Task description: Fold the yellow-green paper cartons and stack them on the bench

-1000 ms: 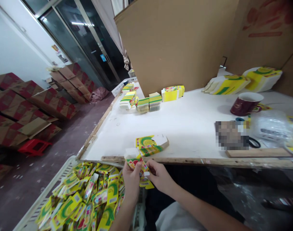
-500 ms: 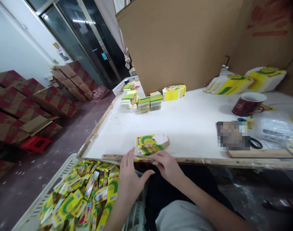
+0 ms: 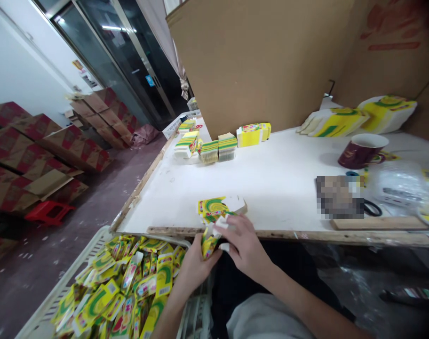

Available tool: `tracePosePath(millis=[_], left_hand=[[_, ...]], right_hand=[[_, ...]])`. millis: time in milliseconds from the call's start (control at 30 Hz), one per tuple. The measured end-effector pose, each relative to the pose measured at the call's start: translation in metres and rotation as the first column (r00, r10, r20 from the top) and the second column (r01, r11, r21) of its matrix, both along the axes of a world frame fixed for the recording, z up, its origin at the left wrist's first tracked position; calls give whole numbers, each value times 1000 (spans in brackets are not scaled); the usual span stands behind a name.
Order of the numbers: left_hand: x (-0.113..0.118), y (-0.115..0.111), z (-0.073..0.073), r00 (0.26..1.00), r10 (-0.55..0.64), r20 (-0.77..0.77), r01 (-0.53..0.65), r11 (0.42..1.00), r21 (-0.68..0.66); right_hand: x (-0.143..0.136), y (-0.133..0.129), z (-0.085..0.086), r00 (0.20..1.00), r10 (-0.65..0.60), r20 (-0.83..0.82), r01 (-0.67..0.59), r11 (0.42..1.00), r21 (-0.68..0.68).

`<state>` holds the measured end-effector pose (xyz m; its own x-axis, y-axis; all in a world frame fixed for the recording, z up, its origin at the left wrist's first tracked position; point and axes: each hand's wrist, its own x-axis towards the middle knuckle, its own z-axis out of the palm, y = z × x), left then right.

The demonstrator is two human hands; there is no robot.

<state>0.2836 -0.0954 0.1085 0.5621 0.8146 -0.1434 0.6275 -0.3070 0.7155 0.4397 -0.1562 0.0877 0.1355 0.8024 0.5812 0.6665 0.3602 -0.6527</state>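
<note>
"Principally, what do the two hands hold?"

"The left hand [image 3: 197, 260] is curled nearly closed around a small yellow carton [image 3: 209, 245], thumb and fingers on its sides. The right hand [image 3: 247, 244] is half closed, its bent fingers against the white flaps at the carton's upper end; whether it pinches them cannot be told."

"Where is the carton, and what obstructs the view of it?"

"At the table's near edge, along the wooden strip [image 3: 288, 235]. The fingers of both hands cover parts of it. Just beyond lies a pile of cartons [image 3: 214, 206], its near side partly hidden by the right hand."

"And the surroundings?"

"Beside the left forearm, a pale slatted basket [image 3: 102, 234] holds many loose yellow-green cartons [image 3: 101, 301]. Across the white table [image 3: 278, 183], carton bundles [image 3: 227, 147] stand before a tall cardboard panel [image 3: 264, 66], which blocks the view behind it. Towards the right are a maroon mug [image 3: 357, 153], a clear plastic-wrapped bundle [image 3: 394, 186], a pixelated patch, and a wooden bar [image 3: 373, 223]. On the floor at far left, a red stool [image 3: 48, 213] stands near stacked boxes [image 3: 17, 155]."
</note>
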Motion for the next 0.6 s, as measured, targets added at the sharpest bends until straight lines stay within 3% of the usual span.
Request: tracePosePath(millis=[67, 100, 167, 267, 367, 600], left_hand=[[2, 0, -1, 994, 106, 9, -106, 991, 77], [3, -1, -1, 992, 122, 15, -123, 988, 96], [7, -6, -2, 994, 100, 40, -103, 991, 90], [12, -13, -3, 996, 50, 79, -56, 996, 73], [13, -16, -5, 994, 57, 91, -66, 993, 96], [11, -15, -6, 994, 22, 109, -39, 987, 155]], right_hand=[[3, 2, 0, 969, -102, -225, 100, 995, -22], [3, 3, 0, 939, -97, -331, 85, 995, -51], [0, 6, -2, 847, 20, -531, -81, 992, -93], [-11, 10, -5, 575, 203, -792, -373, 927, -33], [-18, 11, -3, 391, 183, -902, -434, 901, -6], [-16, 9, 2, 214, 42, -976, -451, 891, -61]])
